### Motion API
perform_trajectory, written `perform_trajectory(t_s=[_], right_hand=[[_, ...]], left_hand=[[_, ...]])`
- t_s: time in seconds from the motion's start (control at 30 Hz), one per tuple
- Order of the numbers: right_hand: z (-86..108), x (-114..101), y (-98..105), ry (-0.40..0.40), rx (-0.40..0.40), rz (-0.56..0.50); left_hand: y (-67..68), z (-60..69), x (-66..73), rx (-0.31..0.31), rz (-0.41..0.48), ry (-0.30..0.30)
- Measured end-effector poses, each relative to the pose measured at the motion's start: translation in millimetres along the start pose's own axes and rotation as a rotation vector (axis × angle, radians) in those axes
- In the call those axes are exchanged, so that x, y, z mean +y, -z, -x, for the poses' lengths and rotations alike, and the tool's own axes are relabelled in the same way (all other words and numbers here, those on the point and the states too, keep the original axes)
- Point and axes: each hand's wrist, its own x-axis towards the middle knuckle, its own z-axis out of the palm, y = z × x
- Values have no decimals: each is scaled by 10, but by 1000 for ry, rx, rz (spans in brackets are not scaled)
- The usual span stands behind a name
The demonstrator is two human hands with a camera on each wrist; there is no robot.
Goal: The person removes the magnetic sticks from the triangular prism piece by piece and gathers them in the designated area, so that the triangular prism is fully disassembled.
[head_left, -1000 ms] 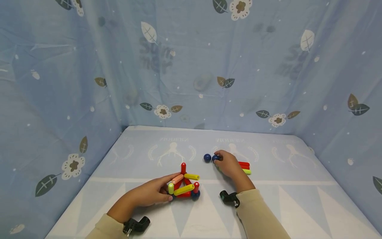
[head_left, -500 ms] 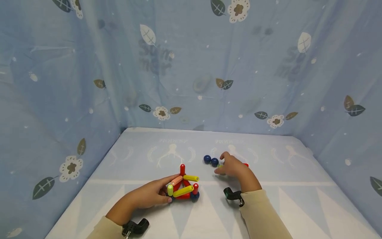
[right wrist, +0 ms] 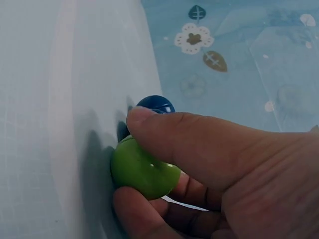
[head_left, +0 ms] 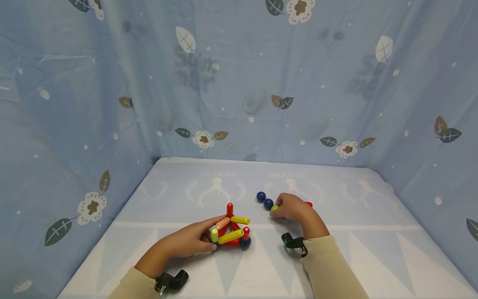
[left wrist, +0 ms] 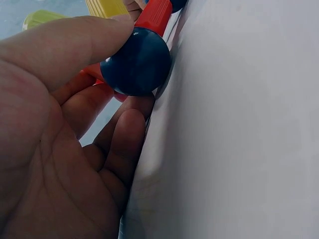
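Note:
A frame of magnetic sticks and balls [head_left: 230, 237] stands on the table in the head view, with red, yellow, orange and lime sticks. My left hand [head_left: 190, 238] holds its near left corner. In the left wrist view, the thumb presses a dark blue ball [left wrist: 137, 62] joined to a red stick [left wrist: 154, 16]; curled fingers lie behind. To the right, my right hand [head_left: 293, 207] pinches a green ball [head_left: 274, 208] between thumb and fingers. The right wrist view shows this green ball [right wrist: 142, 169] close up, its lower side partly hidden by a finger.
Two loose dark blue balls [head_left: 264, 200] lie just left of the right hand. A red stick end [head_left: 309, 204] shows behind that hand, which hides whatever lies beneath it. Patterned blue curtain [head_left: 239, 83] encloses the table [head_left: 179, 170] at the back and sides.
My right hand has left the second blue ball, drawn back to the right and taken hold of the green ball. That blue ball sits slightly nearer. My left hand stays on the frame.

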Motion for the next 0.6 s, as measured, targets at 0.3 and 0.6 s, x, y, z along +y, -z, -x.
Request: perform_trajectory(t_s=[0.3,0.6], right_hand=[[-11,-18,-21,-7,-31,24],[6,-42,-24,-1,-40,29]], left_hand=[[-2,-1,18,2,6,6],[-5,-5,11,3,-4,2]])
